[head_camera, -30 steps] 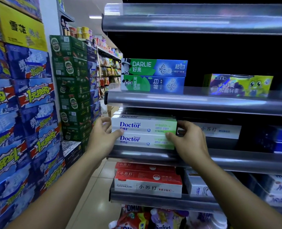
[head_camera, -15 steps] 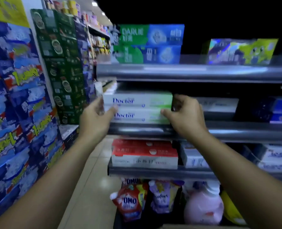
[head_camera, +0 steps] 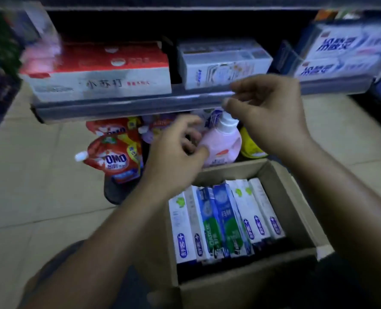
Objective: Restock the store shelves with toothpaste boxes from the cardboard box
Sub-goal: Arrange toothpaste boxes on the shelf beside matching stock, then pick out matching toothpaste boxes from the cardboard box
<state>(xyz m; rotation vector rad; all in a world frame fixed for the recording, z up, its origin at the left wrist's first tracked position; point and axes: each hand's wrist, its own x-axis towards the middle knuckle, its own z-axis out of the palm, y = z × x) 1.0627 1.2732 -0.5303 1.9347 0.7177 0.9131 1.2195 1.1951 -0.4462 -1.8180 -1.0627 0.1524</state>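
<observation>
Though blurred, slim rectangular toothpaste boxes (head_camera: 225,219).

toothpaste boxes (head_camera: 225,221) upright in cardboard box (head_camera: 296,210), below shelf (head_camera: 127,107), pouches (head_camera: 113,157) left

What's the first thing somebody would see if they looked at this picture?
The left hand and right hand hover empty in the middle, above an open cardboard box of toothpaste boxes standing on end. A bright red OMO pouch sits under the shelf, left of a pink bottle.
</observation>
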